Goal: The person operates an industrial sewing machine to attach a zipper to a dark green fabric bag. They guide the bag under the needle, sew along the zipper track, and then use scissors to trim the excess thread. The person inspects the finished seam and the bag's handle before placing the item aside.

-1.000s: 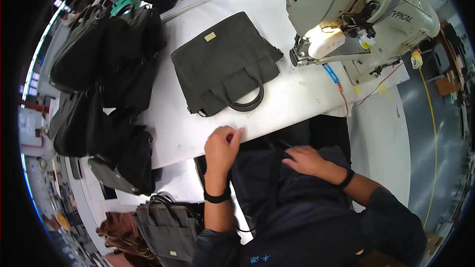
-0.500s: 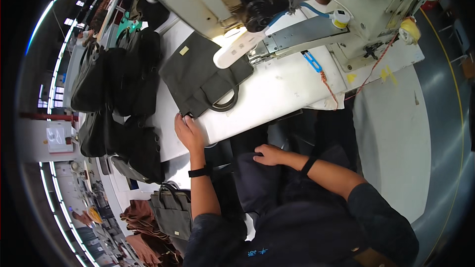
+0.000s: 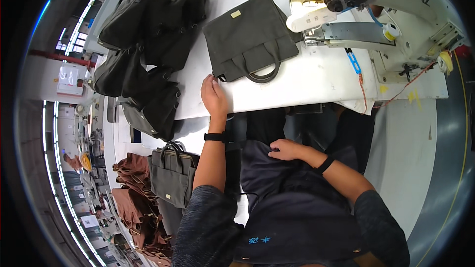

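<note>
A dark olive handbag with a small gold plate lies flat on the white sewing table. Its looped handle points toward me, and its right edge sits beside the arm of the sewing machine. My left hand is at the bag's near left corner, fingers together and closed on it; the fingertips are partly hidden. Over my lap, my right hand has its fingers curled into the dark apron.
Several dark bags are heaped along the left of the table. Below them stand an upright olive handbag and a pile of brown bags. A blue tool on an orange cord lies near the machine's base.
My view has shifted, so the table and machine appear farther right and higher. The handbag has slid left, out from under the machine arm, with my left hand still at its corner.
</note>
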`<state>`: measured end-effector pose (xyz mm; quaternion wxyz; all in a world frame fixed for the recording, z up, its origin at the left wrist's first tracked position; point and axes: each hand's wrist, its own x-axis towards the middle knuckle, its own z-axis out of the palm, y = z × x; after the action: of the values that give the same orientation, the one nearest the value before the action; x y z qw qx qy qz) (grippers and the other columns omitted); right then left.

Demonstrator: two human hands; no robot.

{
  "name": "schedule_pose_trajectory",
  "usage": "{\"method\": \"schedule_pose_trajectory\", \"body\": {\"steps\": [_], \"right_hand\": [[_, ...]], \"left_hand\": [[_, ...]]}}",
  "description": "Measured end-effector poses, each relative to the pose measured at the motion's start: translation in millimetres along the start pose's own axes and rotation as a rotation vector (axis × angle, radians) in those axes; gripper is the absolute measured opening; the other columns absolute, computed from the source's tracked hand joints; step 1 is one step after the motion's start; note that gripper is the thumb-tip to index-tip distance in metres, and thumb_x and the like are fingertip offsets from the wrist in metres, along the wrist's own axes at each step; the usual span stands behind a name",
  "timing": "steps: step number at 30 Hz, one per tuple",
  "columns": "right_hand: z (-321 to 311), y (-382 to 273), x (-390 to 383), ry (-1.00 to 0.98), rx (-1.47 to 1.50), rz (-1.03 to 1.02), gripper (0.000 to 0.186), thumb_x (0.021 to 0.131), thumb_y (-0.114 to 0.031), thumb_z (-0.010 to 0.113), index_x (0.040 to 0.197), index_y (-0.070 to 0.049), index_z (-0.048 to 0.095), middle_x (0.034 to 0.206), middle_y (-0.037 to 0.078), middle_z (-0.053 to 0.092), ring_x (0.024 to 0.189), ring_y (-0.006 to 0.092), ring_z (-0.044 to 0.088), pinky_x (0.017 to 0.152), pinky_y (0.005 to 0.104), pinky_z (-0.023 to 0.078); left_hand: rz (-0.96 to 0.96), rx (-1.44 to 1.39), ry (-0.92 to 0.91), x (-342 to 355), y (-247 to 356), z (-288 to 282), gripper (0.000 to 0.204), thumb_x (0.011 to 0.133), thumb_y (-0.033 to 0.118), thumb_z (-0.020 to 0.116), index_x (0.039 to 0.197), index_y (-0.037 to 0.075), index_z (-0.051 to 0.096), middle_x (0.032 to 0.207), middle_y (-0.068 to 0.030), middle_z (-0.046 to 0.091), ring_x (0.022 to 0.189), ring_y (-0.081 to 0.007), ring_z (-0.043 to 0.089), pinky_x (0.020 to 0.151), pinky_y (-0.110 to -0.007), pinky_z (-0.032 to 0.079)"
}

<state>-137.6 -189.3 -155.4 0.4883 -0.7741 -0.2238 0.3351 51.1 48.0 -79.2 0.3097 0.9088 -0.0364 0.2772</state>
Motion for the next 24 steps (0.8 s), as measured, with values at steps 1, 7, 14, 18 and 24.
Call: {"method": "schedule_pose_trajectory", "body": {"steps": [1,7,14,18,24], "right_hand": [[-1.9,-0.7,-3.6,0.048,-0.033,0.014,0.036,0.092,-0.035,0.067,0.102,0.0,0.069,0.098,0.02,0.072,0.095,0.0379,0.07,0.085,0.0474,0.054],[-44.8,13.0,-55.2,0.286,0.065,-0.01,0.049,0.094,-0.041,0.07,0.127,-0.004,0.066,0.122,0.021,0.068,0.112,0.0371,0.067,0.098,0.0431,0.053],[-76.3,35.9,-124.1,0.35,0.14,0.142,0.04,0.094,-0.032,0.074,0.121,-0.003,0.069,0.1,0.015,0.074,0.091,0.0247,0.071,0.083,0.037,0.056],[-71.8,30.3,-147.6,0.342,0.086,0.14,0.039,0.095,-0.032,0.072,0.122,-0.004,0.069,0.107,0.017,0.073,0.098,0.0275,0.071,0.087,0.0374,0.056],[-58.9,28.7,-138.2,0.373,-0.141,0.148,0.039,0.097,-0.031,0.066,0.125,-0.004,0.068,0.117,0.02,0.072,0.107,0.0357,0.069,0.095,0.0425,0.054]], "left_hand": [[-0.054,-0.024,-0.004,0.5,1.5,-0.6,0.03,0.103,0.014,0.051,0.121,-0.005,0.066,0.129,-0.0207,0.067,0.122,-0.0383,0.06,0.107,-0.045,0.045],[-0.02,0.155,-0.035,4.2,18.9,-6.3,0.036,0.099,0.02,0.059,0.125,-0.004,0.063,0.129,-0.0225,0.066,0.121,-0.0401,0.06,0.106,-0.047,0.046],[0.02,0.171,-0.034,-0.7,10.6,-8.6,0.04,0.095,0.02,0.064,0.126,-0.005,0.061,0.13,-0.0229,0.065,0.123,-0.0408,0.059,0.107,-0.048,0.045],[0.007,0.149,-0.027,2.6,27.4,-8.2,0.042,0.096,0.022,0.064,0.128,-0.004,0.061,0.129,-0.0218,0.065,0.121,-0.0396,0.059,0.106,-0.048,0.045],[0.059,0.168,0.031,1.7,20.9,0.3,0.043,0.095,0.022,0.067,0.127,-0.005,0.061,0.128,-0.023,0.065,0.119,-0.0409,0.06,0.104,-0.049,0.045]]}}
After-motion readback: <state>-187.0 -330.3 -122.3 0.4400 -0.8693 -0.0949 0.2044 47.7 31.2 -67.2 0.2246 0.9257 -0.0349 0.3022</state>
